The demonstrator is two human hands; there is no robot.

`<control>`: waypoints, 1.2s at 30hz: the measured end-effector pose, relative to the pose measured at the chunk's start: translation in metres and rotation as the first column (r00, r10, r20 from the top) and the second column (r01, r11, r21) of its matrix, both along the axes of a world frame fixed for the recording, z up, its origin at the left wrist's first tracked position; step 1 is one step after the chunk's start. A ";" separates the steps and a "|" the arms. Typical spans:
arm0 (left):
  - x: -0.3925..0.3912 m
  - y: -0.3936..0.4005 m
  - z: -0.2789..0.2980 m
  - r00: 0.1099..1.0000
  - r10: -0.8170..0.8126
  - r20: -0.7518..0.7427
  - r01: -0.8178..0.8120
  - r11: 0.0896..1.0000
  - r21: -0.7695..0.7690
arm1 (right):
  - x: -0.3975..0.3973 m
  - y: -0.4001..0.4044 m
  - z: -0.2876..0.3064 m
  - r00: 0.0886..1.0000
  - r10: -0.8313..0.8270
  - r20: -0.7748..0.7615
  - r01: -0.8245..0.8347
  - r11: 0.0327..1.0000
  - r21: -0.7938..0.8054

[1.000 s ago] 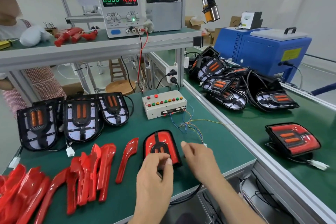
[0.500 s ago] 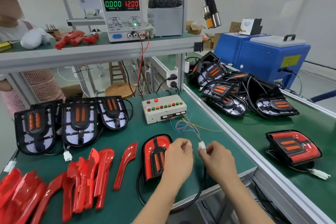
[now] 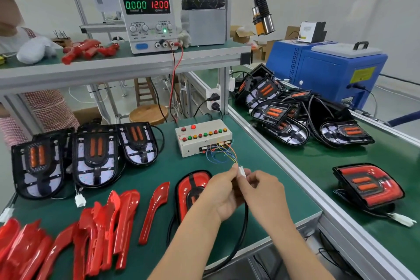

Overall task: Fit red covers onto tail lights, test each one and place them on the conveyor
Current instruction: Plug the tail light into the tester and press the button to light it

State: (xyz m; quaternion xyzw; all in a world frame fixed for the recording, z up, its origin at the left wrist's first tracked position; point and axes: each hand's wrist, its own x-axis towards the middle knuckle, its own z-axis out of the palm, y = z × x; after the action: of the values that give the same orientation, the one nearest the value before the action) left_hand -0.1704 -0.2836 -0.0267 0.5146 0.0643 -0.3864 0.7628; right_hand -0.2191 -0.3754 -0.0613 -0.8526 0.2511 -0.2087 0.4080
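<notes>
Both hands meet above the green bench mat (image 3: 261, 188). The left hand (image 3: 221, 195) and right hand (image 3: 264, 191) pinch a small white plastic connector (image 3: 241, 171) between curled fingertips. The red-covered black tail light (image 3: 193, 188) lies flat beneath the left hand, near the white button-studded test box (image 3: 204, 137).
</notes>
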 end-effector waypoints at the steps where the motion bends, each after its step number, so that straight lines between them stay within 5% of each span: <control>1: 0.000 0.000 0.001 1.000 0.020 -0.013 -0.020 1.000 0.005 | 0.001 0.002 0.001 0.999 0.029 -0.045 -0.032 0.997 -0.064; 6: 0.000 -0.001 0.008 0.988 0.071 -0.137 -0.076 0.997 -0.028 | 0.003 0.008 0.006 0.991 0.058 -0.119 -0.085 0.968 -0.235; 17: -0.004 -0.004 0.009 0.975 0.030 -0.220 -0.037 0.999 -0.028 | -0.017 0.010 0.003 0.994 0.074 -0.084 -0.083 0.990 -0.113; 21: -0.024 0.015 0.000 0.999 -0.040 -0.009 0.041 0.987 0.158 | -0.028 -0.003 0.001 0.975 0.127 -0.180 -0.154 0.978 -0.143; 24: -0.042 0.044 -0.005 0.955 0.027 0.294 -0.110 0.957 0.270 | -0.031 -0.014 0.009 0.953 0.217 -0.211 -0.264 0.937 -0.230; 26: -0.043 0.071 -0.008 0.855 0.114 0.507 -0.310 0.895 0.322 | -0.032 -0.014 0.021 0.935 0.256 -0.247 -0.333 0.873 -0.356; 28: -0.034 0.101 -0.014 0.710 0.061 0.701 -0.524 0.711 0.469 | -0.031 -0.012 0.032 0.937 0.240 -0.256 -0.335 0.828 -0.450; 31: -0.015 0.134 -0.033 0.708 -0.214 0.673 -0.547 0.437 0.714 | -0.029 -0.006 0.043 0.962 0.187 -0.199 -0.266 0.811 -0.521; 36: 0.011 0.135 -0.063 0.770 -0.363 0.525 -0.410 0.349 0.843 | -0.031 0.016 0.044 0.930 0.362 -0.058 -0.365 0.930 -0.048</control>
State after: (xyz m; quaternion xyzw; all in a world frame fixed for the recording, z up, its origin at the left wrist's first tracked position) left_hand -0.1590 -0.1481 -0.0902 0.9498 0.0182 -0.0660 0.3051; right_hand -0.2500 -0.3595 -0.0168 -0.9005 0.0929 -0.1161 0.4086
